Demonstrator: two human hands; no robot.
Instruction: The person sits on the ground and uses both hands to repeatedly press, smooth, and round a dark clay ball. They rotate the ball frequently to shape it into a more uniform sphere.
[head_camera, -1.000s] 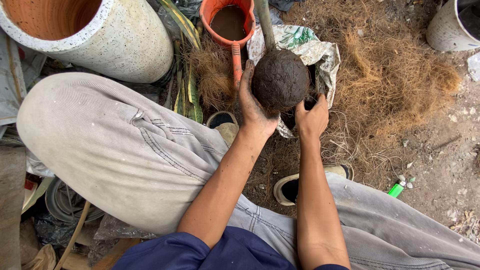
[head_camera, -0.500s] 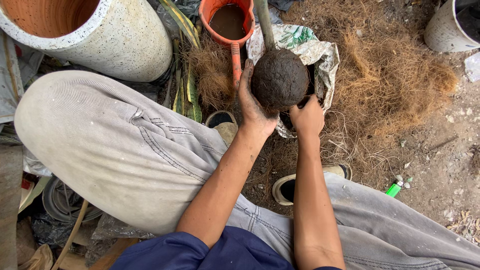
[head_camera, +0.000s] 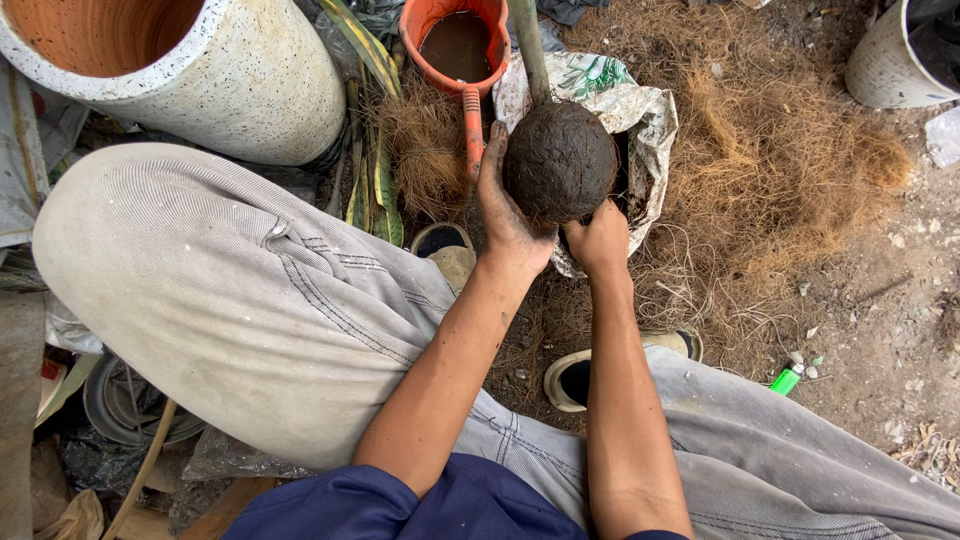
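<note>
Cupping the dark soil ball (head_camera: 559, 160): your left hand (head_camera: 503, 215) clasps its side, your right hand (head_camera: 598, 238) props underneath, steadying it above the open sack (head_camera: 640, 110).

a ball of soil (head_camera: 560, 160) sits between the two hands, the left hand (head_camera: 505, 215) against its left side, the right hand (head_camera: 600, 238) under its near right edge. a stem (head_camera: 530, 45) rises from the ball's far side. behind the ball lies an open bag (head_camera: 640, 110), and left of the bag a scoop (head_camera: 460, 45) holding liquid. a large pot (head_camera: 200, 70) lies far left. loose fibre (head_camera: 780, 170) spreads to the right, a lighter (head_camera: 787, 379) near its near edge.
</note>
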